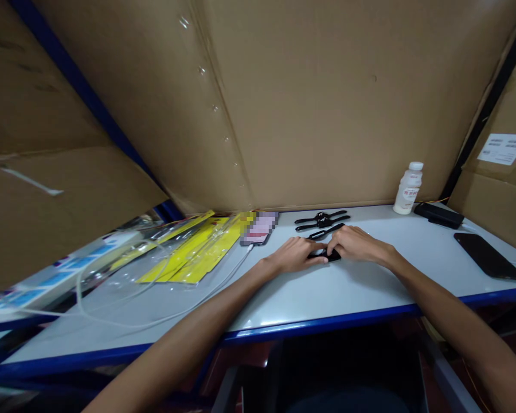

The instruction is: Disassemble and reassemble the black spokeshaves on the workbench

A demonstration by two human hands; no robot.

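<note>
My left hand (296, 253) is closed on the left end of a black tool (334, 256), low over the table. My right hand (356, 243) bends over the same tool from the right, its fingers pinched at the tool's middle. Both hands hide most of the tool, so its exact kind cannot be made out. Just beyond the fingers lies a slim black part with a slot (320, 234). Behind it, two black two-handled tools (322, 221) that look like spokeshaves lie side by side, with shiny middles.
Yellow cards in clear plastic packs (198, 252) cover the table's left side. Near them a phone (258, 229) lies on a white cable (215, 295). Rightward are a white bottle (407, 192), a black box (438, 214) and a dark phone (488, 255). Cardboard walls (327, 103) surround the table.
</note>
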